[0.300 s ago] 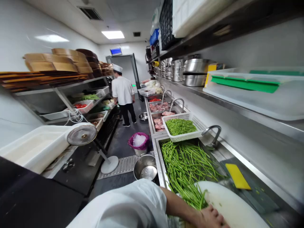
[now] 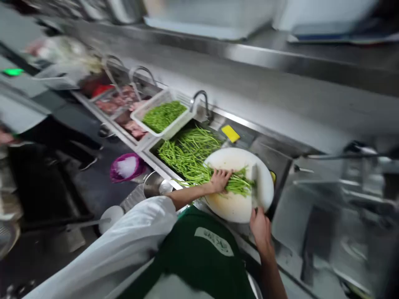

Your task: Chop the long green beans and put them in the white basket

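My left hand presses down on a bundle of long thin green stalks, its fingers curled over them on the round white cutting board. My right hand, at the board's near right side, is closed round the handle of a cleaver. The blurred blade stands at the right end of the bundle; whether it touches the board I cannot tell. More stalks fill the sink to the left of the board. A white basket of finely cut green pieces rests over the sink's far end.
Beyond the basket, sinks hold raw meat. A yellow rectangular piece lies behind the board, near a faucet. Overhead runs a metal shelf. On the floor are a purple-lined bucket and a metal bowl; another person's legs show at left.
The view has swung right and down. The whole cutting board, my right hand and the cleaver now show. My left hand still lies on the stalks; the other person has shifted to the left edge.
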{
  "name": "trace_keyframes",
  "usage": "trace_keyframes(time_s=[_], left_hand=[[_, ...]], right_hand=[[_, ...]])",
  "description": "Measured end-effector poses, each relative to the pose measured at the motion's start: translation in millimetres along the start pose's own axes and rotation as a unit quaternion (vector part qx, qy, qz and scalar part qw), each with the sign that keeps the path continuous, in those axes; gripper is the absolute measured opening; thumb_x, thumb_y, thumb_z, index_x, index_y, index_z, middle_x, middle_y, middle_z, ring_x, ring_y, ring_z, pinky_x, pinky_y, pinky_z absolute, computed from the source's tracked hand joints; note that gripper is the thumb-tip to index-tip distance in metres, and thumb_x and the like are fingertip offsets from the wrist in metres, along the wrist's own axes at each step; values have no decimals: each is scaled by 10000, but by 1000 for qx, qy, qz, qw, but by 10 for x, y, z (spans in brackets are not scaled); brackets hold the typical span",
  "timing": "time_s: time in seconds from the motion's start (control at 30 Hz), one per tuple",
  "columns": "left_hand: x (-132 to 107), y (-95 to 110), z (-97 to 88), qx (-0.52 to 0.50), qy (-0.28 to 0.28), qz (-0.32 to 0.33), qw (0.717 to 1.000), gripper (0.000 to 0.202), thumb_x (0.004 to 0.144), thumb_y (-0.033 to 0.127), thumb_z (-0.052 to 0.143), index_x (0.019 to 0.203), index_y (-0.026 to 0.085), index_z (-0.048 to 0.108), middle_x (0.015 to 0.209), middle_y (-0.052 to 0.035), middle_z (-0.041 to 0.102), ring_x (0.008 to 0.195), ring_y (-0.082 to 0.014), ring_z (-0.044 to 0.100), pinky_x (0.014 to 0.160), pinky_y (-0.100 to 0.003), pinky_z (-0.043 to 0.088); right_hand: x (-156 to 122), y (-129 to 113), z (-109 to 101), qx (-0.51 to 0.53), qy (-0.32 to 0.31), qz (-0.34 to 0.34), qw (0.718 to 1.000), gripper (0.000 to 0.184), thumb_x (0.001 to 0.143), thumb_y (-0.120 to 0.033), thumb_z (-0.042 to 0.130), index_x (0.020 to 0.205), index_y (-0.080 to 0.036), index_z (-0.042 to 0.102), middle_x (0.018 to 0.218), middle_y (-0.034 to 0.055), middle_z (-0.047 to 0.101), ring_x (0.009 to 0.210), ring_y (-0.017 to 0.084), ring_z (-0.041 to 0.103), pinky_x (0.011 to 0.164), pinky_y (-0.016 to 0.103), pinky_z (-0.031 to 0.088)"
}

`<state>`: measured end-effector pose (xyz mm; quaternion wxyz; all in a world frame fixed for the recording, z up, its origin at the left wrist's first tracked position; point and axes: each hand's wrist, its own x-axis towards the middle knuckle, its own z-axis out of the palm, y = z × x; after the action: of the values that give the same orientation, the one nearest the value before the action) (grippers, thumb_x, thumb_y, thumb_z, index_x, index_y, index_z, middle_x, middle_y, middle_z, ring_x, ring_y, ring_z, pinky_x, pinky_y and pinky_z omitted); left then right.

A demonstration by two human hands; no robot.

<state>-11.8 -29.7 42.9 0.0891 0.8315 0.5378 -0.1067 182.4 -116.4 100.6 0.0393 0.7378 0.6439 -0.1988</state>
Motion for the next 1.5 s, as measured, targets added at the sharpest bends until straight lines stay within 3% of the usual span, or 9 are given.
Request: trace_keyframes(time_s=[0.1,0.3,0.5,0.67,0.87,1.03,1.17,1.37,1.5], left_hand=[[240,75,37,-18,-13,23,999,1373,682,619,881,1660,127,52,1501,-227,459,1359,-394,415,1157,-654,253],[556,361,2,-18,-56,61,996,1451,624,728,850,1682,172,28,1690,-234,210,1522,-451,223,1205,-656,255],[594,425,49,-56,-51,77,994,1198,781,545,815,1666,151,110,1569,-192,434,1393,-343,435,1191,-558,339],[568,411,56,-45,-46,98,993,931,836,517,776,1580,182,330,1459,-153,522,1319,-323,482,1140,-492,385],[569,491,6,-28,-46,82,995,767,862,504,752,1461,144,435,1419,-174,517,1292,-317,473,1092,-492,393],[561,530,-27,-22,-50,79,995,709,872,477,743,1405,99,469,1404,-211,518,1282,-326,467,1077,-512,397],[570,533,-35,-23,-56,76,995,743,862,479,754,1412,75,459,1407,-219,505,1292,-337,456,1083,-523,395],[571,535,-37,-26,-55,78,995,704,860,453,762,1397,104,470,1418,-208,506,1282,-323,458,1085,-507,393],[557,531,-74,-23,-61,78,995,702,866,446,754,1401,95,466,1420,-209,508,1287,-327,457,1086,-511,393]], right_hand=[[-236,312,189,-4,-36,82,996,327,1088,-260,385,1208,-85,634,859,142,714,815,235,714,700,303,454],[-34,356,235,3,-56,96,994,271,1077,-270,415,1205,-107,590,933,146,741,805,212,699,665,284,365],[40,462,217,12,-49,117,992,288,1081,-281,393,1206,-129,603,983,152,742,884,233,706,708,297,376],[12,489,204,1,-42,131,990,308,1085,-288,385,1236,-121,596,980,155,743,858,223,704,711,293,384],[-69,403,20,-19,-57,105,993,297,1092,-285,369,1220,-126,585,965,148,745,861,236,710,705,299,381],[-239,316,-191,-28,-66,90,993,311,1101,-285,323,1236,-130,556,977,152,740,862,243,713,711,304,391],[-261,272,-210,-40,-102,82,991,315,1095,-273,324,1254,-122,549,999,173,739,899,260,719,756,315,418],[99,226,-7,-38,-109,82,990,353,1088,-208,293,1299,-78,544,1054,206,742,968,265,726,779,310,425],[235,265,-21,-32,-98,78,992,327,1096,-254,319,1268,-115,560,1048,168,748,950,250,720,753,300,406]])
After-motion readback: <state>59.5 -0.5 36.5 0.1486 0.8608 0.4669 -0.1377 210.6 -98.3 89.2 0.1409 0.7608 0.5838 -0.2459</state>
